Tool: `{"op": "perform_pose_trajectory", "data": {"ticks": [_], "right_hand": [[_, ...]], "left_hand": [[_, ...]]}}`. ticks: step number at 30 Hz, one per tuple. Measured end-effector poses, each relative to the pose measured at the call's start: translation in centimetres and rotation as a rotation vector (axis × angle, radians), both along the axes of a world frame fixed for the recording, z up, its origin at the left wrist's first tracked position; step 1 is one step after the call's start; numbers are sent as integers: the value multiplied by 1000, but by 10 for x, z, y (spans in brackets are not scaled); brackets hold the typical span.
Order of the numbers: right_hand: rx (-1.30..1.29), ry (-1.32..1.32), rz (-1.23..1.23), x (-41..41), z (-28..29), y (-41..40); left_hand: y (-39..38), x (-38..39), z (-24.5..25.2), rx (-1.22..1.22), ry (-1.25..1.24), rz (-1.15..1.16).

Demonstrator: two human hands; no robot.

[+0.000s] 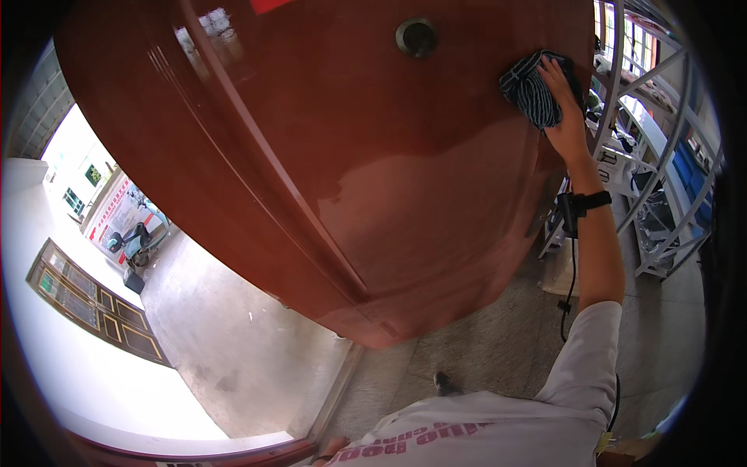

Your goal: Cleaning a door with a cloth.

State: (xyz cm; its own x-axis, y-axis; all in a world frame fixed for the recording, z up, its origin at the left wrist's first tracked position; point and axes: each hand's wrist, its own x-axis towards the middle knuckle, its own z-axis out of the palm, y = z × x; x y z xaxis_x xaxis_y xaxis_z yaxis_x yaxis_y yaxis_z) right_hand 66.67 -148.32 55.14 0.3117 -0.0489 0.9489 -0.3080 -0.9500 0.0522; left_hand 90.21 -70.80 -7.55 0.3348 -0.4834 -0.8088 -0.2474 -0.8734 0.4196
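A glossy reddish-brown door panel (408, 175) fills the upper middle of the head view. Near its right edge my right hand (563, 111) presses a bunched dark cloth with pale stripes (528, 90) against the surface, fingers spread over it. A round metal door fitting (416, 37) sits left of the cloth, apart from it. At the bottom edge my left hand (335, 446) shows only in small part beside my white shirt, close to a dark red frame (251, 458). Its fingers are too hidden to read.
A metal rack (659, 175) with bags and goods stands close behind the door's right edge. Left, a doorway sill (332, 391) leads to a concrete yard (233, 350) with a parked scooter (140, 242). A cable (569, 292) hangs from my right wrist strap (583, 204).
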Motion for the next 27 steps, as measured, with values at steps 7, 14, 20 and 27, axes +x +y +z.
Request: {"op": "perform_pose_trajectory", "data": {"ticks": [7, 14, 20, 27], "right_hand": [[60, 67, 21, -1, -64, 12], [62, -26, 98, 11, -103, 12], [159, 190, 192, 61, -86, 76], [2, 288, 462, 184, -73, 176]], "left_hand": [[-113, 17, 13, -28, 390, 777], [-161, 14, 35, -124, 386, 756], [-144, 12, 35, -92, 357, 653], [-62, 15, -19, -37, 452, 807]]}}
